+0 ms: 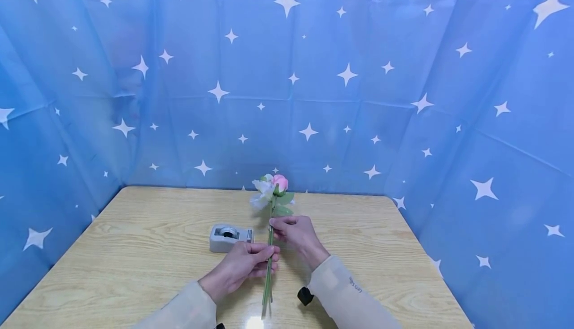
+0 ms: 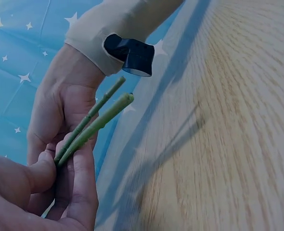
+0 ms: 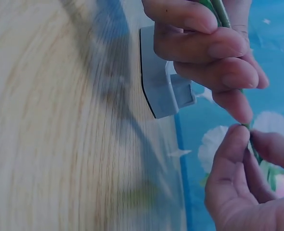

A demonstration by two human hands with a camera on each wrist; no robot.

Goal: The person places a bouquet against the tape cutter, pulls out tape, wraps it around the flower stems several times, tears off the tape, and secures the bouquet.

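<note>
Two artificial flowers, one white (image 1: pixel 263 189) and one pink (image 1: pixel 280 183), are held together upright above the table, their green stems (image 1: pixel 267 289) side by side. My left hand (image 1: pixel 244 264) pinches the stems around their middle, thumb in front and fingers behind. Higher up, just below the leaves (image 1: pixel 283 207), my right hand (image 1: pixel 298 234) pinches the same stems between thumb and fingertips. In the left wrist view, two cut stem ends (image 2: pixel 103 115) stick out past the fingers. The right wrist view shows both hands close together along the stems, petals partly hidden behind the right hand.
A grey tape dispenser (image 1: pixel 219 243) with a roll of tape stands on the wooden table (image 1: pixel 148 239), just behind and left of my left hand. A blue curtain (image 1: pixel 287 119) with white stars hangs around the back and sides. Black wrist cameras (image 1: pixel 305 296) sit at the sleeves.
</note>
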